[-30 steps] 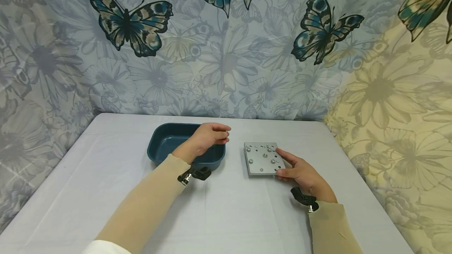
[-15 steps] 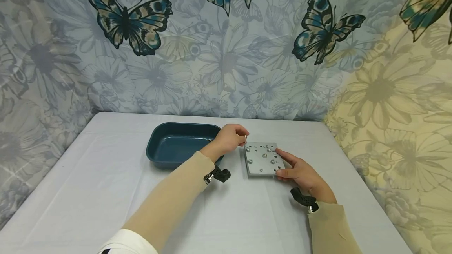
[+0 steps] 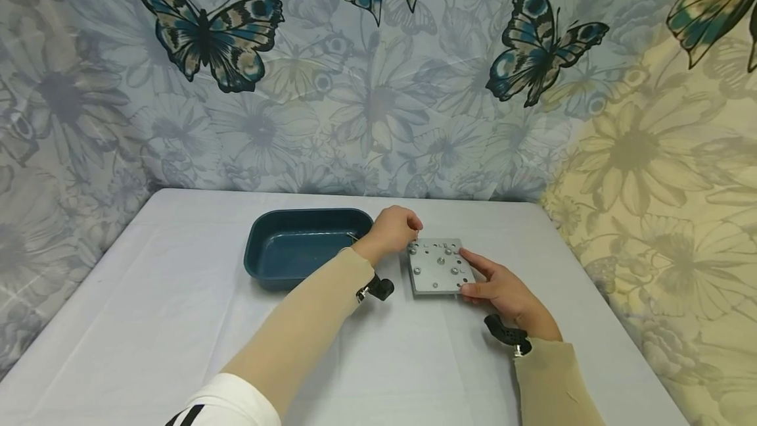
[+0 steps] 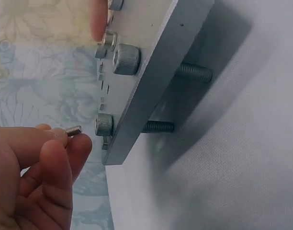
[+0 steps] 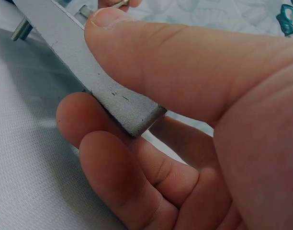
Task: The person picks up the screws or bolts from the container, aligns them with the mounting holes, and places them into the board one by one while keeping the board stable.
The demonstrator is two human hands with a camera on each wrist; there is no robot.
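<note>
Between thumb and fingers, my left hand [image 3: 391, 232] pinches a small screw [image 4: 74, 130]; only its threaded end shows in the left wrist view. That hand is at the far left corner of a grey metal plate [image 3: 436, 273], and a narrow gap separates screw and plate in the left wrist view. My right hand [image 3: 510, 291] grips the plate's right edge, thumb on top and fingers beneath. Several socket-head screws [image 4: 126, 60] sit in the plate among bare holes. Below it, threaded ends [image 4: 158, 126] stick out over the cloth.
Left of the plate stands a dark teal tray [image 3: 290, 255], partly behind my left forearm. A thin metallic piece [image 3: 353, 236] shows at its right side. White cloth [image 3: 177, 294] covers the table, and a butterfly-print curtain [image 3: 378, 97] hangs behind and beside it.
My left hand has moved right, from over the tray to the plate's far left corner, with the small screw between its fingers. The right hand and plate have stayed in place.
</note>
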